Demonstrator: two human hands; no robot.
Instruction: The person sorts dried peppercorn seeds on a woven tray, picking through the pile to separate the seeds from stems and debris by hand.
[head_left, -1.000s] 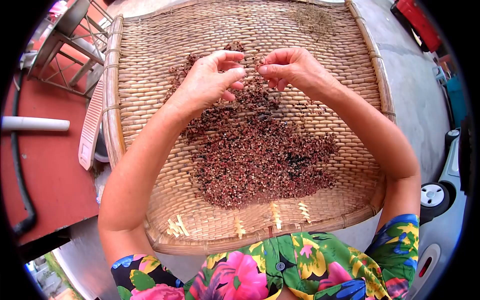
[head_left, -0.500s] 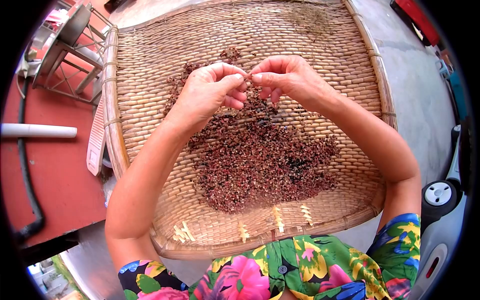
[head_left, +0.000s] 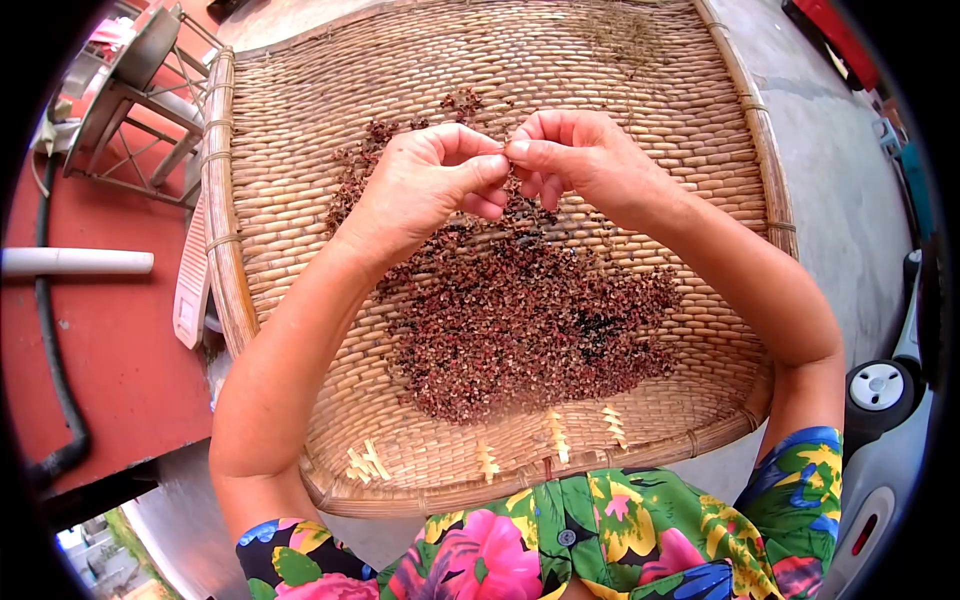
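Note:
My left hand and my right hand meet fingertip to fingertip over a woven winnowing basket. Thumb and forefinger are pinched together on each side. Whatever sits between the tips is tiny and mostly hidden; a small dark speck shows there. Below them lies a spread pile of dried reddish-brown husks with black seeds, looking like Sichuan peppercorns. A thinner trail of the same runs up behind my hands.
Pale woven strips show along the basket's near edge. To the left are a metal-framed stand, a white pipe and a pink ridged plastic piece. A wheeled grey object stands at right.
Both hands have shifted very slightly to the right, still pinched together at the tips. The pile and basket look the same.

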